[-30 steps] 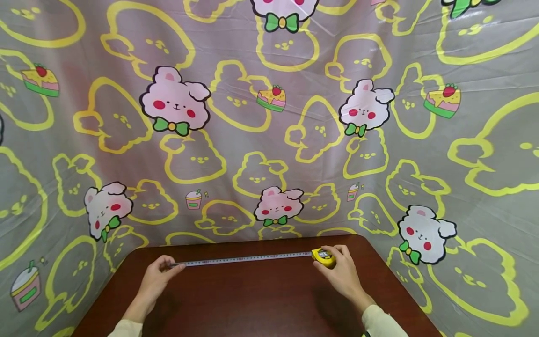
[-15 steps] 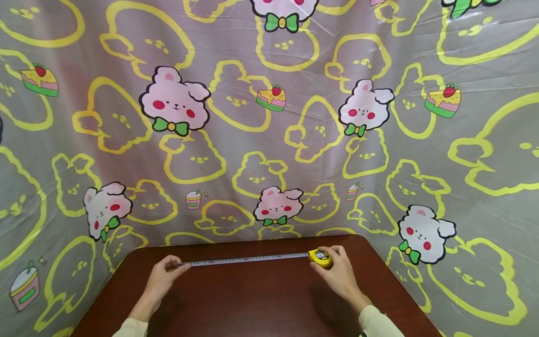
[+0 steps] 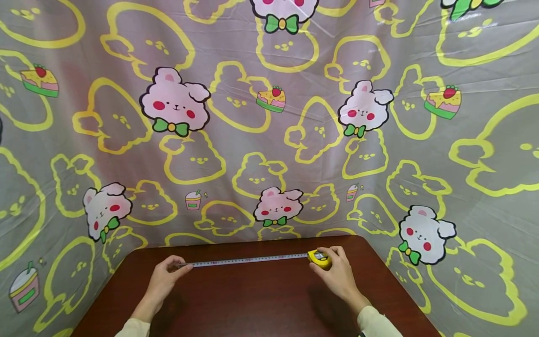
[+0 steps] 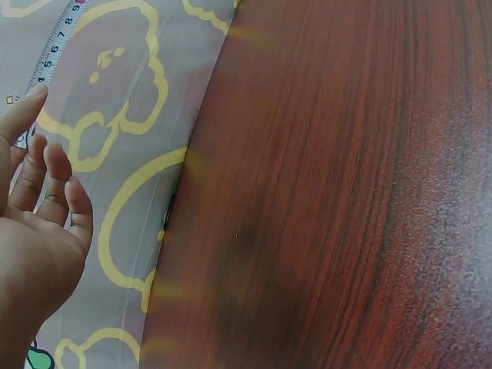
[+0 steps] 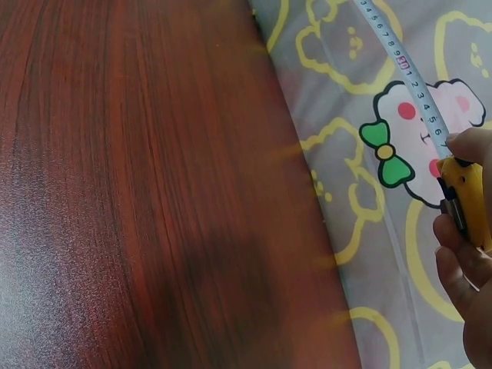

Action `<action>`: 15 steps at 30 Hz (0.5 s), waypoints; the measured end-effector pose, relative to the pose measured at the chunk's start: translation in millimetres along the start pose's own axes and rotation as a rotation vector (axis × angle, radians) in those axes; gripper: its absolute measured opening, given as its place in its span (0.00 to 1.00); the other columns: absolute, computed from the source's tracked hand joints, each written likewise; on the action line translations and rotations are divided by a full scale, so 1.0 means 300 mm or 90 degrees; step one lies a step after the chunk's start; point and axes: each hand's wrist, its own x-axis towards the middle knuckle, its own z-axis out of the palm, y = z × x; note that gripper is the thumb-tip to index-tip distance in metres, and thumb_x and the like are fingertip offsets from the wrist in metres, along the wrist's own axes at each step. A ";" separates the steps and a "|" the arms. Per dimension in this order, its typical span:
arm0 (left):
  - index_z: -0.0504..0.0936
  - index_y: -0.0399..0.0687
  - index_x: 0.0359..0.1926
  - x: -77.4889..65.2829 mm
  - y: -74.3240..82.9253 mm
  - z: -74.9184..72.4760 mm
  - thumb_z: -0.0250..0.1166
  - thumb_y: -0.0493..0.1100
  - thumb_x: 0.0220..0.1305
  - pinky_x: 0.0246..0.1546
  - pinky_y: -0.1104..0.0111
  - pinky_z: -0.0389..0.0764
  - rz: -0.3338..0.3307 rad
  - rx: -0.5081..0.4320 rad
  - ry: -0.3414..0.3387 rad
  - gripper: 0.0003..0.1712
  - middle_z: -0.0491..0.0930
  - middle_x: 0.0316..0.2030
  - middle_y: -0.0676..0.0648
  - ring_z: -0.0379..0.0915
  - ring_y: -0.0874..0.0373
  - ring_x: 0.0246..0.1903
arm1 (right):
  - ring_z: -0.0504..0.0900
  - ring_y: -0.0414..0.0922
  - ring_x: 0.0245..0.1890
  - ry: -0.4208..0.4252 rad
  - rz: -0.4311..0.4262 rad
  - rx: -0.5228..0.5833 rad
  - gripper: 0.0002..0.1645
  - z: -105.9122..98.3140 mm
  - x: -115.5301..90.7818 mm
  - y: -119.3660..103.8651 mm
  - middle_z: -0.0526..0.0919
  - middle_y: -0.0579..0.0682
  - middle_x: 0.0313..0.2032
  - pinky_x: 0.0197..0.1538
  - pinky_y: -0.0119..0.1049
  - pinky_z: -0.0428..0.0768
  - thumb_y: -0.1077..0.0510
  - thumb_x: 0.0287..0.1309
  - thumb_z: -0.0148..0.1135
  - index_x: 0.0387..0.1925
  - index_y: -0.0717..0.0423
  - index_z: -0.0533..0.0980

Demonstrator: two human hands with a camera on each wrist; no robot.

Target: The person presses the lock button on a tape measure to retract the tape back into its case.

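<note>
A yellow tape measure (image 3: pixel 320 259) is gripped in my right hand (image 3: pixel 340 276), fingers and thumb round its case. Its white blade (image 3: pixel 248 260) stretches level and straight across to my left hand (image 3: pixel 163 280), which pinches the free end between thumb and fingers. Both hands hover above the table. In the left wrist view the left hand (image 4: pixel 38 238) has its thumb on the blade (image 4: pixel 52 54), its other fingers loosely bent. The right wrist view has the blade (image 5: pixel 419 88) coming out of the yellow case (image 5: pixel 465 196) beside the thumb.
A dark red-brown wooden table (image 3: pixel 252 299) with rounded far corners lies below the hands. Behind it and along both sides hangs a grey curtain (image 3: pixel 236 140) printed with yellow outlines and white rabbit faces.
My left hand has moved right with the blade's end, and my right hand slightly left with the case. The drawn-out length of blade is shorter; both grips are kept.
</note>
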 end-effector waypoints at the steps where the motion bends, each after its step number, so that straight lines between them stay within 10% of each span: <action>1: 0.81 0.40 0.45 0.001 0.001 0.001 0.78 0.51 0.61 0.41 0.65 0.73 0.001 0.002 0.001 0.22 0.79 0.41 0.47 0.72 0.55 0.42 | 0.78 0.52 0.45 0.001 0.000 -0.001 0.30 0.000 0.000 0.001 0.72 0.51 0.49 0.48 0.49 0.81 0.52 0.50 0.84 0.55 0.53 0.83; 15: 0.81 0.41 0.44 0.006 0.017 0.023 0.78 0.52 0.60 0.43 0.61 0.72 -0.005 -0.002 -0.016 0.23 0.80 0.41 0.46 0.73 0.53 0.43 | 0.77 0.51 0.44 -0.001 -0.001 0.002 0.31 0.012 0.000 -0.010 0.71 0.50 0.48 0.48 0.48 0.80 0.49 0.50 0.84 0.55 0.52 0.83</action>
